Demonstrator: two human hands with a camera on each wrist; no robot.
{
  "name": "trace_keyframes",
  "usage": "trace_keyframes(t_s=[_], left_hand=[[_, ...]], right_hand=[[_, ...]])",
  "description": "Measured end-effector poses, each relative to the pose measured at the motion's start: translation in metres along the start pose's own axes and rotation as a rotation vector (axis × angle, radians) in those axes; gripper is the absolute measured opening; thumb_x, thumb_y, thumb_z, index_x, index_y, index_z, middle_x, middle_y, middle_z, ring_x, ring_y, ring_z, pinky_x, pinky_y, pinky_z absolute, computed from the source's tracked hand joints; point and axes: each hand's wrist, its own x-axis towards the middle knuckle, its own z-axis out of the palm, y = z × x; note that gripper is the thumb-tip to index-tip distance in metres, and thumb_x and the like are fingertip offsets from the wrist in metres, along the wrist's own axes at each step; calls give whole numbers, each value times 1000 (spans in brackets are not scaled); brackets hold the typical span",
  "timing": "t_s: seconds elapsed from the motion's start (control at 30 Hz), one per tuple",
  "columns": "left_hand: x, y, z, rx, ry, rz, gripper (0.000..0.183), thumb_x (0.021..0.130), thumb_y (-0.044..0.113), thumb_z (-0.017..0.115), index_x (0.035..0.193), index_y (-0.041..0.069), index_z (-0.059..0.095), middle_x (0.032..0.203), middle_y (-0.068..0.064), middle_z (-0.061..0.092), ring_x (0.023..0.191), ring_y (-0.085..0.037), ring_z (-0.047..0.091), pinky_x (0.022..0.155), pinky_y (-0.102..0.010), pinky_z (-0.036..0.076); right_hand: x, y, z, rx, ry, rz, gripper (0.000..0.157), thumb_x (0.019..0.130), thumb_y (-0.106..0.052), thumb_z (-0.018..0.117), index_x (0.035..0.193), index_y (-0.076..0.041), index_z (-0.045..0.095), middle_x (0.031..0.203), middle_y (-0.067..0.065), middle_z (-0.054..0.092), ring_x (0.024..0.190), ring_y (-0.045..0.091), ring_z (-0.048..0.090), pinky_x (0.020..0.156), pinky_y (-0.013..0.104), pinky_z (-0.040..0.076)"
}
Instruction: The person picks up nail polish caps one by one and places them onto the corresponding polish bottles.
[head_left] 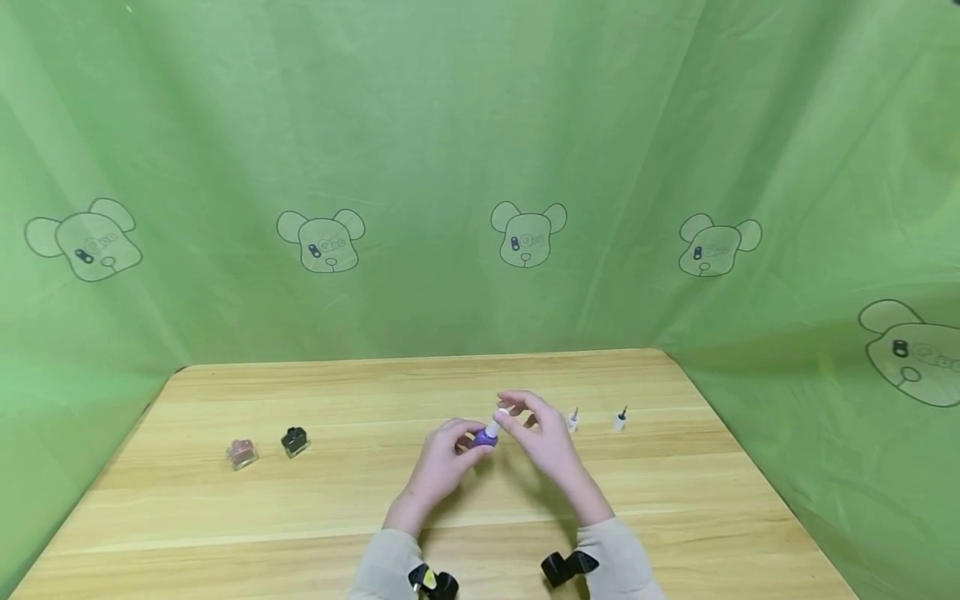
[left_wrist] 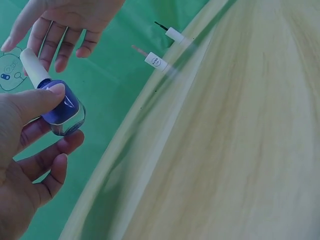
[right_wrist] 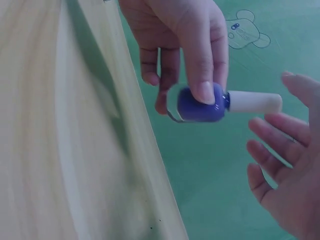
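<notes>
My left hand (head_left: 442,458) pinches a small nail polish bottle (right_wrist: 200,102) of purple polish between thumb and fingers, holding it above the table. Its long white cap (right_wrist: 254,101) is on the neck and points toward my right hand (head_left: 543,437). In the right wrist view, that hand's thumb and fingers (right_wrist: 280,142) are spread around the end of the cap, with gaps between them. Seen from the left wrist, the fingers of the right hand (left_wrist: 65,30) are loosely extended beyond the cap's tip.
Two white brush caps stand brush-up at the right: one with a pinkish brush (left_wrist: 156,61), one with a dark brush (left_wrist: 174,35). Two uncapped bottles, pink (head_left: 242,453) and black (head_left: 296,442), sit at the left of the wooden table (head_left: 300,533). Green curtain (head_left: 420,125) surrounds it.
</notes>
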Motion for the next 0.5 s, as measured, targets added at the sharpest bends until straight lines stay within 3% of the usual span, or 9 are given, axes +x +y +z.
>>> trace_keyframes(t_s=[0.1,0.23,0.5], left_hand=[[0,-2,-1,0,0,-6,31,87,22,72,113,6,69,103,-9,70,88,-20,66,77,-20,56],[1,-4,-1,3,3,-4,30,87,19,72,114,7,69,103,-9,70,88,-20,66,76,-19,57],[1,-2,-2,11,-11,-39,31,87,19,72,116,8,68,107,-8,70,90,-18,66,76,-17,56]], right_hand=[[-1,2,-3,-18,-73,-55,43,92,-30,66,132,-14,59,122,2,69,108,21,59,88,37,49],[-1,5,-4,-33,-148,-98,46,95,-28,63,138,-18,53,128,-3,66,116,19,56,93,37,47],[-2,3,-5,-28,-179,-98,36,96,-27,60,132,-18,60,124,-4,68,116,17,58,96,45,47]])
